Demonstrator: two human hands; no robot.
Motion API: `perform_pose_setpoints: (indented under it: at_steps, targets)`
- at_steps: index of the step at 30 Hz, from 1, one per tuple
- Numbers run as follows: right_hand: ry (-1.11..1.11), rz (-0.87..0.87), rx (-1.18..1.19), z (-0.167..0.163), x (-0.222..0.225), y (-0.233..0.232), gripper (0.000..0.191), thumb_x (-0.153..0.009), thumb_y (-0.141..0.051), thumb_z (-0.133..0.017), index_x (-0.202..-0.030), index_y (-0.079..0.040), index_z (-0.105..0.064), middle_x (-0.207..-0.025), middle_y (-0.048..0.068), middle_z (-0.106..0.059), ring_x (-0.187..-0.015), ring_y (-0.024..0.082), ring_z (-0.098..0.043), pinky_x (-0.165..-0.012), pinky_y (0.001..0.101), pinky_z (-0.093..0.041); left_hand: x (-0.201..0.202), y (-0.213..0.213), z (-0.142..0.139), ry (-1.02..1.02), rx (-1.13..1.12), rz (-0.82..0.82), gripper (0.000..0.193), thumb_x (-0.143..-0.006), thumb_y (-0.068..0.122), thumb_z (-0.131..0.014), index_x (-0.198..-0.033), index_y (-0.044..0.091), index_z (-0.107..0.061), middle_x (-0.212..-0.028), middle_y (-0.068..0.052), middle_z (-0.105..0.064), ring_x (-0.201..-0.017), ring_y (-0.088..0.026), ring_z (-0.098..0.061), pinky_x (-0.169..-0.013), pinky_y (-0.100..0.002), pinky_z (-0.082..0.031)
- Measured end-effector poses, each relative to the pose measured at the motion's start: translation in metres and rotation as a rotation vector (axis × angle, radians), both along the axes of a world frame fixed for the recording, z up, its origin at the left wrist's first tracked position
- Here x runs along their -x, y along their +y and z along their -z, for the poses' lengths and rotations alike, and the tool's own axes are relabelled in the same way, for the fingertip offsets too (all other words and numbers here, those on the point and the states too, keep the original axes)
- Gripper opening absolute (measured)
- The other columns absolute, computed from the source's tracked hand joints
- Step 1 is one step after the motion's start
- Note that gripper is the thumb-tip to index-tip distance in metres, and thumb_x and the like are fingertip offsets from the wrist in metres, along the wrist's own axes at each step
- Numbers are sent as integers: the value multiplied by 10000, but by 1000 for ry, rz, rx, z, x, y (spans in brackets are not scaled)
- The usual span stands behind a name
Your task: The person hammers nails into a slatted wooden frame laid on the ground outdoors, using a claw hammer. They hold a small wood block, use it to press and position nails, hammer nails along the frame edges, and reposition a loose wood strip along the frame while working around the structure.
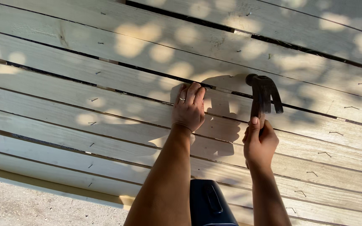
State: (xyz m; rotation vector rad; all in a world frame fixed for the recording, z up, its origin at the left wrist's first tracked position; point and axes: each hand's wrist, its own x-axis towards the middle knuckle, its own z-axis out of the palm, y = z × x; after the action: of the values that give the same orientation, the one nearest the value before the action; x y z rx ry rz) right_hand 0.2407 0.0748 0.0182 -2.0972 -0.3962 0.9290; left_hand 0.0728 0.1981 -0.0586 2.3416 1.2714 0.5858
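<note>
Nearest, the right hand [259, 144] is closed round the handle of a claw hammer [264, 97], its long axis running away from the wrist, head over a plank seam. Left of it, the left hand [188, 108] presses fingertips on the pale wooden planks [84, 96], pinching something too small to identify.

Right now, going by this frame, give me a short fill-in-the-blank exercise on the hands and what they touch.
1. The right hand grips a ____ by its handle.
2. The left hand rests on pale wooden ____ laid side by side.
3. On one finger of the left hand sits a ____.
4. The dark case lies ____ the two forearms.

Missing words: hammer; planks; ring; between
</note>
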Motion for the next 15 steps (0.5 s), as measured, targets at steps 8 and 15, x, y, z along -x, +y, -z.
perform_pose_setpoints:
  at_steps: [8,15]
  targets:
    - [-991,-282,75,25,-172,111,284,-1070,-302,-712,-1042,-26,-649,-967,152,-674,-855,362,-632,-752,472,-496,-10,-10,-7,36,44,6,465,-850,134,-661,-1310,135,-595,-1372,-68,-503,-1285,-318,-505,-1222,-486,-351]
    - [-797,-462,-115,30,-71,84,459,-1005,-122,-653,-1441,-41,-532,-1461,225,-482,-1331,443,-478,-1085,544,-434,-20,-5,-10,52,-6,26,457,-811,126,-668,-1265,127,-613,-1351,-74,-511,-1234,-345,-501,-1202,-501,-357]
